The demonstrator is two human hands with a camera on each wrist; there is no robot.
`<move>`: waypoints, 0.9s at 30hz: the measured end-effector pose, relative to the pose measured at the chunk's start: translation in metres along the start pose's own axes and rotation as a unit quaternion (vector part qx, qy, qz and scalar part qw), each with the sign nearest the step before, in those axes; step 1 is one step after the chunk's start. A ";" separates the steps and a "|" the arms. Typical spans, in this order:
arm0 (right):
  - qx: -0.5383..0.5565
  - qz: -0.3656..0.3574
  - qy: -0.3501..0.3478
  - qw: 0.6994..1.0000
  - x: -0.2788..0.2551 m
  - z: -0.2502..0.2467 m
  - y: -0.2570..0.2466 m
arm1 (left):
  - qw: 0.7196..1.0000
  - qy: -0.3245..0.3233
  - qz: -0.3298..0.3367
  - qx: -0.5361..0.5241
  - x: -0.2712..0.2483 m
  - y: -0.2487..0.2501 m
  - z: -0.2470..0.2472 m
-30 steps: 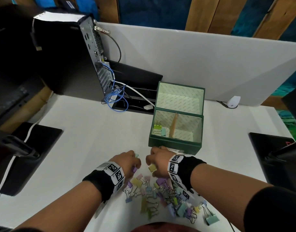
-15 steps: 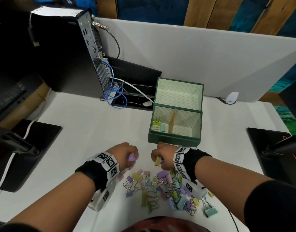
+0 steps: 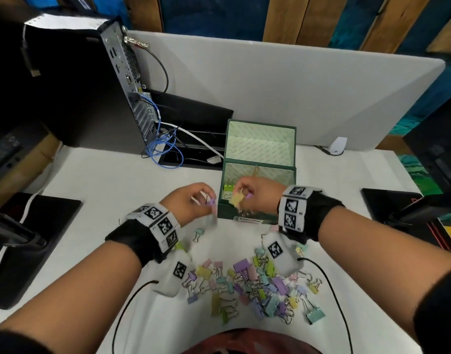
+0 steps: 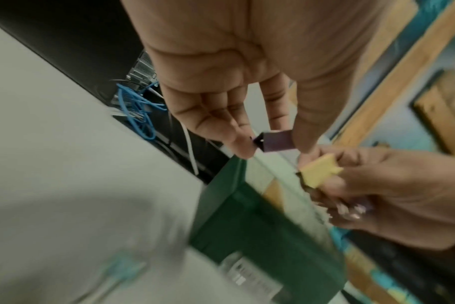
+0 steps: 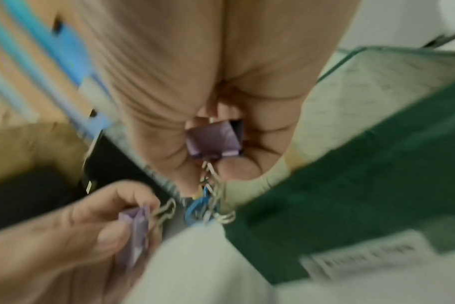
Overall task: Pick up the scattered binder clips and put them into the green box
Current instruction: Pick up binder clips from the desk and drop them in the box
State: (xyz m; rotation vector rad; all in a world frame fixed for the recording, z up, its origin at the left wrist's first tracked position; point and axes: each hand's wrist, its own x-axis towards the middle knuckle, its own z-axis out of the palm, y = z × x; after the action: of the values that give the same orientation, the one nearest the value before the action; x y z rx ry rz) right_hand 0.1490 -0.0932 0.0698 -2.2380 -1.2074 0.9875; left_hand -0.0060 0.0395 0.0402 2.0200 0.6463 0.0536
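Observation:
The green box (image 3: pixel 244 213) stands open on the white table, its lid tilted back, with a couple of clips inside at the left. My left hand (image 3: pixel 193 200) pinches a purple binder clip (image 3: pixel 211 202) (image 4: pixel 273 140) just left of the box's front corner. Over the box's front left edge, my right hand (image 3: pixel 255 194) grips a yellow clip (image 3: pixel 236 199) (image 4: pixel 320 171) and a purple clip (image 5: pixel 212 142). A heap of several pastel binder clips (image 3: pixel 252 282) lies on the table near me, under both wrists.
A black computer tower (image 3: pixel 86 80) with blue cables (image 3: pixel 163 149) stands at the back left. A white partition (image 3: pixel 283 93) runs behind the box. Black stands (image 3: pixel 27 241) (image 3: pixel 398 208) sit at both table sides. A lone teal clip (image 3: pixel 198 233) lies apart from the heap.
Both hands have lifted from the heap and moved forward to the box, each carrying clips. The right hand now hangs over the box's front edge.

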 end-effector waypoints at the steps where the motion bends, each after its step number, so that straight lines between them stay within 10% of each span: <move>1: 0.037 0.022 0.027 0.999 0.005 -0.007 -0.001 | 0.999 0.010 0.002 -0.031 0.004 0.007 -0.002; 5: 0.210 0.096 0.082 0.970 0.015 -0.018 -0.001 | 0.998 0.034 0.011 -0.054 0.024 0.030 -0.004; 17: 0.084 0.030 0.100 0.991 -0.024 -0.016 0.017 | 0.999 0.004 -0.005 0.040 0.034 0.033 0.003; 27: -0.183 -0.065 -0.081 0.978 -0.023 0.037 0.009 | 0.956 -0.080 -0.132 0.250 -0.035 -0.054 -0.019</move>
State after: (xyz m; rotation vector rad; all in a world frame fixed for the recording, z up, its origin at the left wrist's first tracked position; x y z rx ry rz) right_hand 0.1177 -0.1164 0.0490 -2.3438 -1.7044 0.9767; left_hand -0.0646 0.0589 0.0133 2.3642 0.8837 -0.4708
